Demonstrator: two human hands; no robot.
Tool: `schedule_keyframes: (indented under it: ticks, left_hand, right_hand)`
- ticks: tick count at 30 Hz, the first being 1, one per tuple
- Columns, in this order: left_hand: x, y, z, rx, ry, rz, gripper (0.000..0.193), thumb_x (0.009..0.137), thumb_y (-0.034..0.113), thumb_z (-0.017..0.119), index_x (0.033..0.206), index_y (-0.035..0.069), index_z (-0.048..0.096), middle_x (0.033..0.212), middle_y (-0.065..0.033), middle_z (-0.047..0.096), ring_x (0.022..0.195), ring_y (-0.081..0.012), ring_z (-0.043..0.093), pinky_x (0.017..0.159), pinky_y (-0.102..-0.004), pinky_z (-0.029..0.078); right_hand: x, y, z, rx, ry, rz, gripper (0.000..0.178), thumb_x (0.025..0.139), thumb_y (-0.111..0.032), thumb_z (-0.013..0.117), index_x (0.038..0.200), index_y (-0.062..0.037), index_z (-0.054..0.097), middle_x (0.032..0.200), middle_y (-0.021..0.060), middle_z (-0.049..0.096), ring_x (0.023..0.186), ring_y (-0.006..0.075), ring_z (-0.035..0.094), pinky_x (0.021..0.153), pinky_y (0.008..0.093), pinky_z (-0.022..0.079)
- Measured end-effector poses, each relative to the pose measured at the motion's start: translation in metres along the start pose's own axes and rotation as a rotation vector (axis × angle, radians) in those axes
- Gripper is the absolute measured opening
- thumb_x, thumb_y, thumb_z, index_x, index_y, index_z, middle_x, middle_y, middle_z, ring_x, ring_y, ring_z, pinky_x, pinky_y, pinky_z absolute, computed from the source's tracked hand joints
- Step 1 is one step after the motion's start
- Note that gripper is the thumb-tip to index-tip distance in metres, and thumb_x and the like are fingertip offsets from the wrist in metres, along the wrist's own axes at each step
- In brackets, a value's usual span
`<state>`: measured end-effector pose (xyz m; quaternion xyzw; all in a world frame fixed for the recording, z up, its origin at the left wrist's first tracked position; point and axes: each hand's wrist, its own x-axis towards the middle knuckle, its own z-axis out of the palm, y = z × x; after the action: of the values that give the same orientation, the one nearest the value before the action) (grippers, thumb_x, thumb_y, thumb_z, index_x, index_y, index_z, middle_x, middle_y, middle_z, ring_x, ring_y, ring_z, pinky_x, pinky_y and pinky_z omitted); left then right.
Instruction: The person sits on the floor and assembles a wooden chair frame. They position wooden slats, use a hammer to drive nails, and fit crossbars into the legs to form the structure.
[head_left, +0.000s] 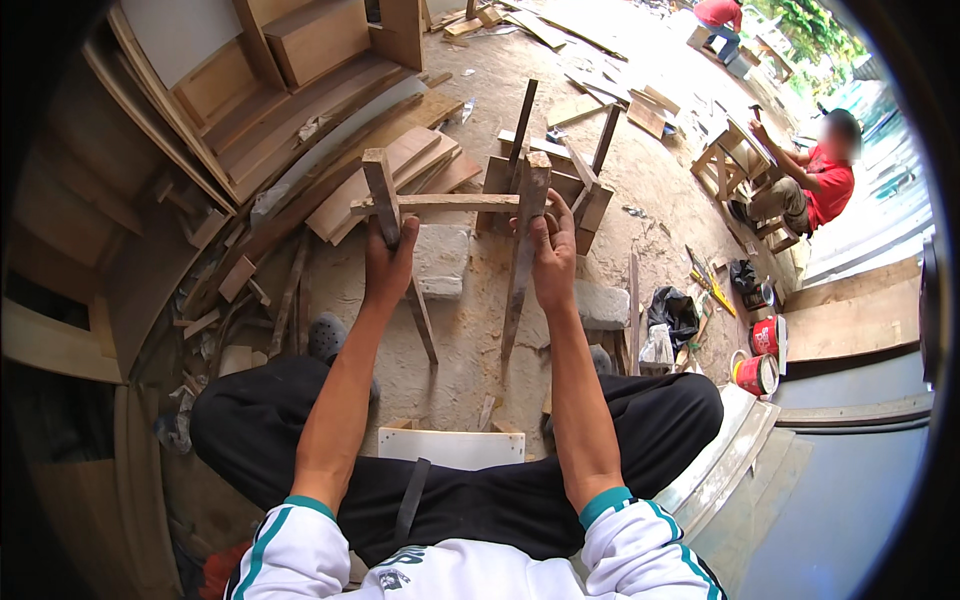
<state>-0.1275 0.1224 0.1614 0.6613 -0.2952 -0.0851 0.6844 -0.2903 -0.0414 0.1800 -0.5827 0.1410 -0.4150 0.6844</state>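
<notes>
Between my hands stands an H-shaped wooden frame, made of two long legs and a crossbar (pixel 455 203) joining them near the top. My left hand (pixel 388 265) is closed around the left leg (pixel 381 185), just under the joint. The right leg (pixel 524 270) is gripped by my right hand (pixel 554 260), its thumb on the near side and its fingers partly hidden behind the wood. Both legs slant down toward the ground. Beyond the frame, a small wooden piece with upright dark legs (pixel 522 130) rests on the ground. A grey block (pixel 440 262) lies behind my left hand.
Boards (pixel 400 165) are piled at the left by a wooden cabinet (pixel 320 50). Paint cans (pixel 755 372), a black plastic bag (pixel 673 312) and a yellow handsaw (pixel 712 285) lie at the right. A person in red (pixel 825 185) holds a hammer (pixel 756 113) farther right.
</notes>
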Motion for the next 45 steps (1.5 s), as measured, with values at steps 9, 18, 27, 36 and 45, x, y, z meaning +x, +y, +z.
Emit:
schedule_keyframes:
  ticks: [9,18,27,36,45]
  left_hand:
    - [0.000,-0.010,0.010,-0.076,-0.006,-0.042,0.038,0.097,0.039,0.060,0.103,0.003,0.053,0.079,0.0001,0.052,0.071,-0.0098,0.053,0.067,-0.0255,0.046]
    - [0.016,0.013,0.042,-0.112,-0.063,0.029,0.039,0.100,0.042,0.052,0.099,0.004,0.058,0.085,-0.0023,0.060,0.078,-0.0105,0.055,0.072,-0.0267,0.043]
    - [0.023,0.038,0.035,0.591,-0.438,-0.237,0.058,0.099,0.051,0.045,0.115,-0.003,0.060,0.109,-0.0189,0.066,0.098,-0.0248,0.064,0.088,-0.0343,0.048]
    - [-0.037,0.147,0.047,-0.234,-0.198,0.044,0.044,0.101,0.041,0.049,0.114,-0.001,0.058,0.092,-0.0012,0.059,0.086,-0.0070,0.054,0.076,-0.0238,0.044]
    - [-0.049,0.135,0.037,-0.248,-0.131,0.145,0.069,0.081,0.040,0.079,0.123,-0.002,0.044,0.105,-0.0089,0.060,0.096,-0.0141,0.060,0.084,-0.0292,0.048]
  right_hand:
    - [-0.003,-0.009,-0.003,0.034,0.018,-0.038,0.065,0.091,-0.020,0.070,0.142,-0.0023,0.034,0.114,0.0080,0.060,0.104,0.0150,0.059,0.094,0.0303,0.046]
    - [-0.013,-0.078,0.013,0.081,0.083,-0.174,0.066,0.083,-0.002,0.075,0.138,-0.0018,0.038,0.122,0.0114,0.055,0.108,0.0170,0.059,0.090,0.0319,0.054]
    - [-0.040,-0.103,0.060,-0.483,0.187,-0.426,0.067,0.075,0.005,0.079,0.132,-0.0033,0.044,0.120,0.0063,0.046,0.115,0.0156,0.052,0.089,0.0309,0.055]
    - [-0.049,-0.083,0.088,-0.487,0.233,-0.492,0.076,0.071,0.002,0.081,0.137,-0.0029,0.043,0.118,0.0143,0.045,0.107,0.0260,0.054,0.086,0.0368,0.056]
    - [-0.060,-0.053,0.094,-0.320,0.053,-0.619,0.057,0.090,0.000,0.057,0.141,0.0064,0.035,0.129,0.0245,0.051,0.114,0.0342,0.057,0.096,0.0407,0.050]
